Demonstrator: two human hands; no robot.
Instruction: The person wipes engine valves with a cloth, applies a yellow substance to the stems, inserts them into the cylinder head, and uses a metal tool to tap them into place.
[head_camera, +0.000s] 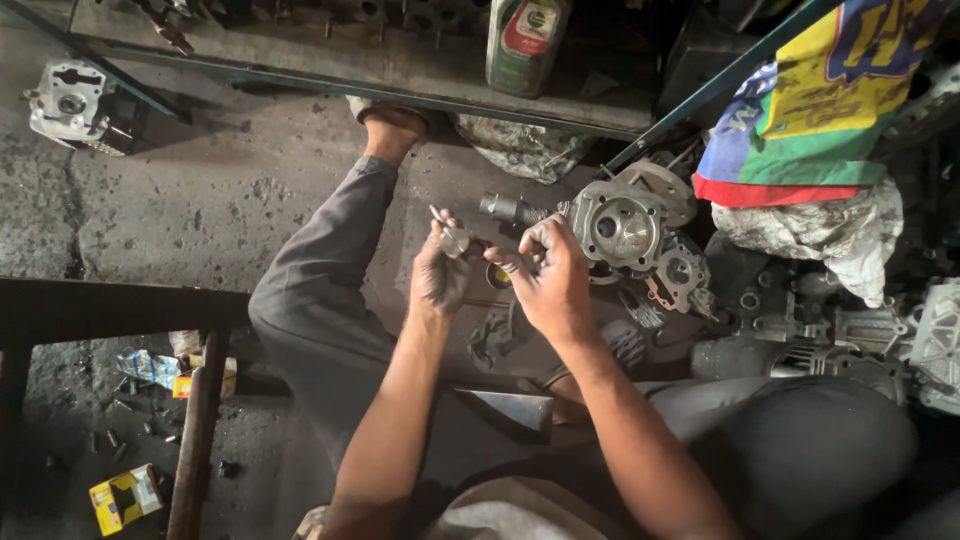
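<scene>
Grimy concrete floor (200, 200) stretches under you, with a green oil bottle (525, 40) on the low shelf ahead, a bright cloth (820, 100) to the right and a small yellow box (125, 497) at lower left. From the head camera, your left hand (440, 272) is clamped around a small metal part (452, 238) held above your lap, and your right hand (550, 275) sits just beside it with fingers curled in, though you cannot tell whether they pinch anything; the grey cylinder head (625, 225) lies on the floor just beyond your right hand.
</scene>
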